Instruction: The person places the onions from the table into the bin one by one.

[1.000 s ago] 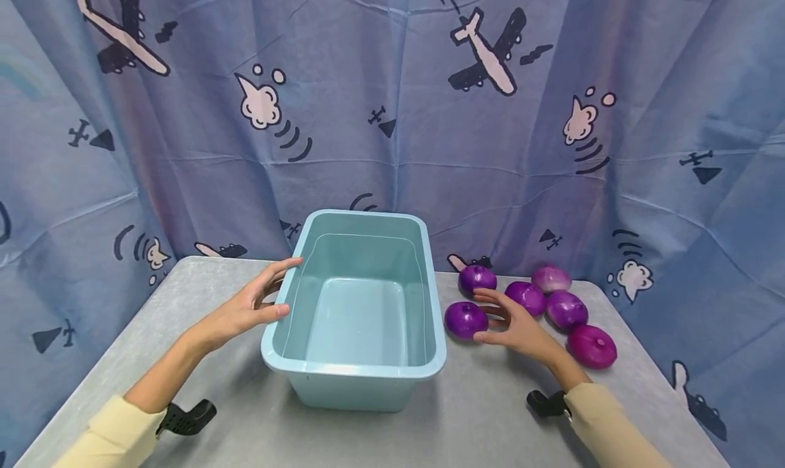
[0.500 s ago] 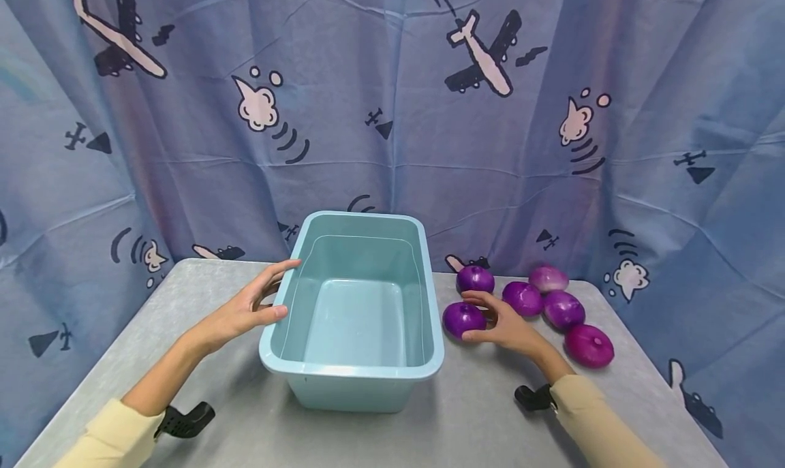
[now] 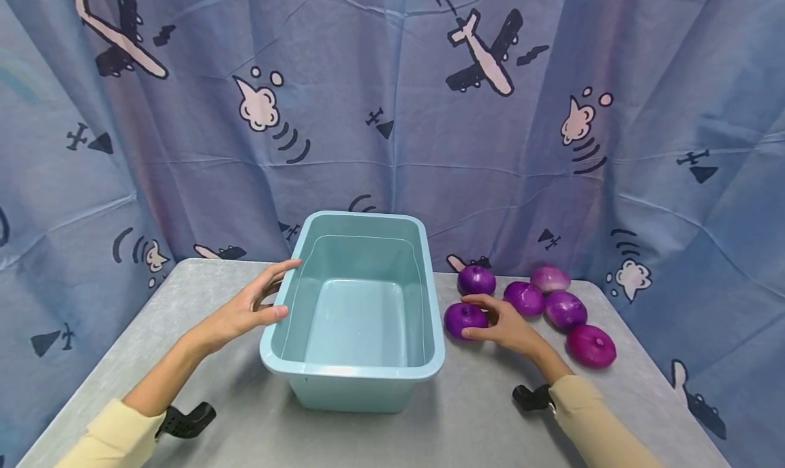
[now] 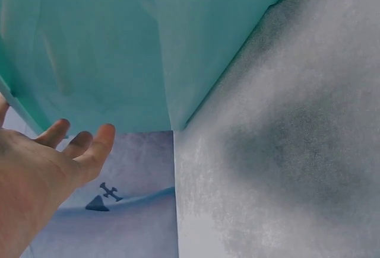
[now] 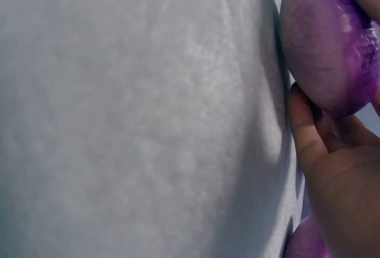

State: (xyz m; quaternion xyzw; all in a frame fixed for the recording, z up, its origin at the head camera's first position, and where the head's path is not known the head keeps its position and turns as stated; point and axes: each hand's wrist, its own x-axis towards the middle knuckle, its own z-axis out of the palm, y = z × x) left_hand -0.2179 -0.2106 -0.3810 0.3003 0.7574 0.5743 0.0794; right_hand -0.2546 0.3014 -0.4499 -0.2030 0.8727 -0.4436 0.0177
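Observation:
A light blue plastic basin stands in the middle of the table in the head view. My left hand rests at its left rim, thumb and index fingertips on the rim, the other fingers loose outside the wall. In the left wrist view those fingers show close to the basin's outer side. My right hand grips a red onion just right of the basin, thumb on the near side and fingers behind. The right wrist view shows this onion between thumb and fingers, close to the table.
Another red onion lies behind the gripped one. Several more, including a magenta one, are grouped at the right side of the grey table. A blue patterned curtain hangs behind the table.
My right hand has moved slightly left and its fingers have come in round the onion. The left hand and basin have stayed in place.

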